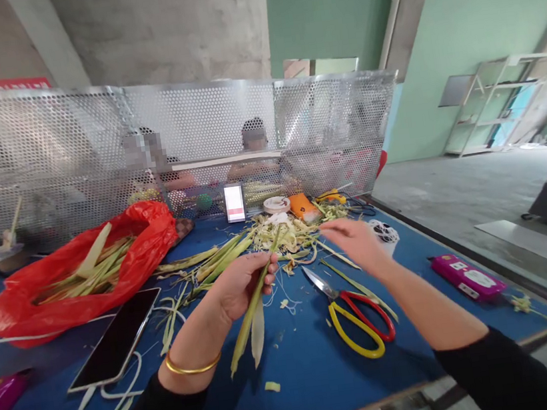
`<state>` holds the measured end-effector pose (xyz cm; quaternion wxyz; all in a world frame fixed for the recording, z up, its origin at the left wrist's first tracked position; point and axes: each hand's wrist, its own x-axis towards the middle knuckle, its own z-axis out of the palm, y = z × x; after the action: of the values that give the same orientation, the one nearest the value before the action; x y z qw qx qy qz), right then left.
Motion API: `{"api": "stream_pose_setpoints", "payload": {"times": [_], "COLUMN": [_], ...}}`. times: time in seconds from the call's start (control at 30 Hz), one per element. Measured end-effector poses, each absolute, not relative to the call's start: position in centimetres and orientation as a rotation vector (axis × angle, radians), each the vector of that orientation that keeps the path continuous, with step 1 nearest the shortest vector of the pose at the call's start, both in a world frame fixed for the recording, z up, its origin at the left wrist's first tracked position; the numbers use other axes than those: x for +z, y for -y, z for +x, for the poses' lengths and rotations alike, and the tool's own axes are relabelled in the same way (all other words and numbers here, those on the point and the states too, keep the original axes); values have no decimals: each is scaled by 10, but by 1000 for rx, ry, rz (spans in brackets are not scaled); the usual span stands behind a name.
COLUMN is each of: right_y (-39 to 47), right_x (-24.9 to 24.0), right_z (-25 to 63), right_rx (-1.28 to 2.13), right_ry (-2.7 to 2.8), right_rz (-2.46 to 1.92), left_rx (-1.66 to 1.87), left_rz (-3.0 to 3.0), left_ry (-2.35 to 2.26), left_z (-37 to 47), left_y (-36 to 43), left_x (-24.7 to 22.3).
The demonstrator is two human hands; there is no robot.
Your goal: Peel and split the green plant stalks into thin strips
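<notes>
Our left hand [243, 279] pinches leaf strips [249, 322] left of the scissors [332, 293], likely light, pliable and best held where bunched, while our right hand [362, 247], beyond the scissors, is too blurred to tell.

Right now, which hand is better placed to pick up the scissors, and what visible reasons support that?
Probably the right hand: it looks empty, though blurred, and the scissors lie close to it. The left hand is busy holding long leaves.
</notes>
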<state>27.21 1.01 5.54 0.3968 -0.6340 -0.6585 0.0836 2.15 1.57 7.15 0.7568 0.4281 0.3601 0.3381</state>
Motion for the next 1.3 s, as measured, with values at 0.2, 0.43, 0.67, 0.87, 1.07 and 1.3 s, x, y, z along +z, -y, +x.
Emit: {"api": "stream_pose_setpoints", "payload": {"times": [0.2, 0.43, 0.67, 0.87, 1.07, 1.3], "right_y": [-13, -13, -13, -14, -15, 0], "right_x": [33, 12, 17, 19, 26, 42], "right_z": [174, 179, 184, 191, 200, 209], "right_rx": [1268, 1325, 1220, 1013, 834, 225], "right_ry": [1734, 1412, 1253, 1241, 1338, 1723], "right_rz": [-855, -956, -1048, -1062, -1017, -911], "left_rx": [777, 811, 897, 1002, 982, 865], "left_rz": [990, 894, 958, 909, 1025, 1786], "left_ry": [-718, -892, -977, -965, -1005, -1198], "left_z": [1, -2, 14, 15, 15, 17], "left_y": [-15, -26, -21, -17, -17, -8], "left_x": [72, 48, 42, 45, 45, 51]}}
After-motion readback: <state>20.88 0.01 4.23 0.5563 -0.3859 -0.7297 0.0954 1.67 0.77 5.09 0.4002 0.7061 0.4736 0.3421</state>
